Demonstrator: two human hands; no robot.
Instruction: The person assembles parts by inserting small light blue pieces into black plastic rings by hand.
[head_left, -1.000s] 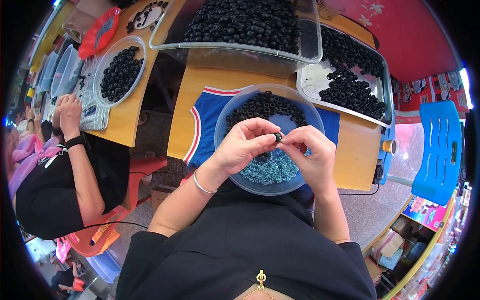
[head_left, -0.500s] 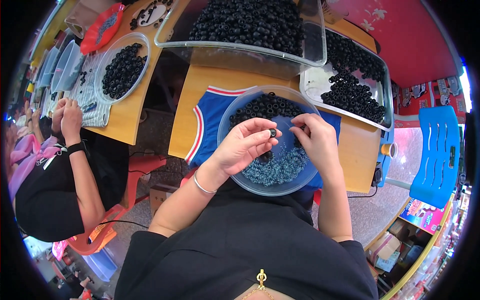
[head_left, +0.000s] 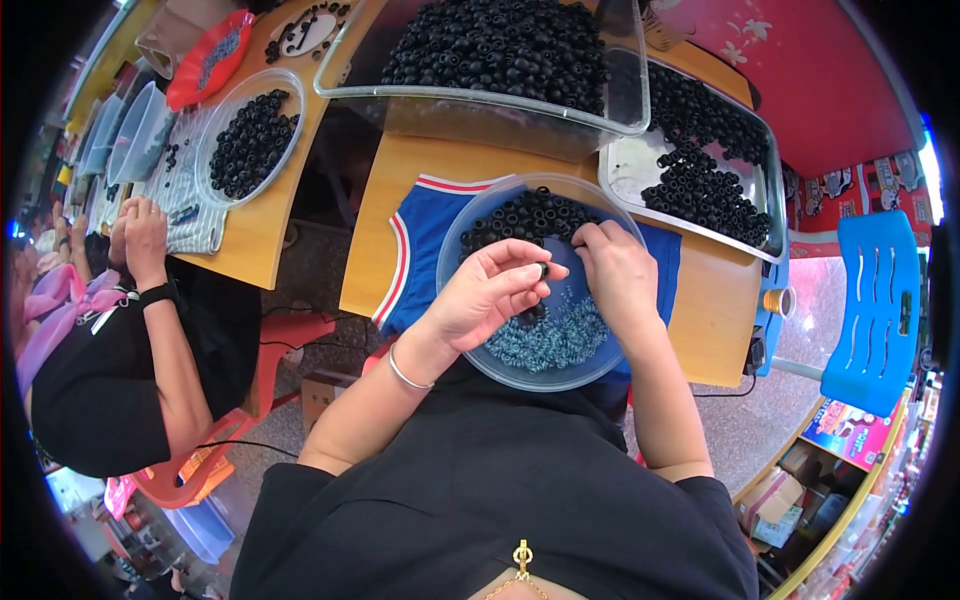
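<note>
Between thumb and fingertips, my left hand [head_left: 490, 293] pinches a small black ring-shaped part [head_left: 543, 270] over the round clear plastic tub [head_left: 455, 235]. My right hand [head_left: 618, 275] is at the tub's right side, fingers bent down and drawn together; whatever its fingertips hold, if anything, is hidden behind the hand. Inside the tub, black ring-shaped parts [head_left: 530, 212] fill the far side. A heap of small translucent bluish pieces [head_left: 550, 338] covers the near side. Under the tub lies a blue cloth [head_left: 428, 220] with white and red trim.
A large clear bin [head_left: 480, 95] of black parts stands behind the tub, beside a metal tray [head_left: 625, 170] holding more. To the right is a blue chair [head_left: 870, 310]. At the left table, another person's hands [head_left: 140, 235] work near a second round tub [head_left: 215, 185].
My right hand has moved slightly left and up, its fingers now lower toward the black parts. The left hand has barely moved and still pinches its black part, which is turned a little.
</note>
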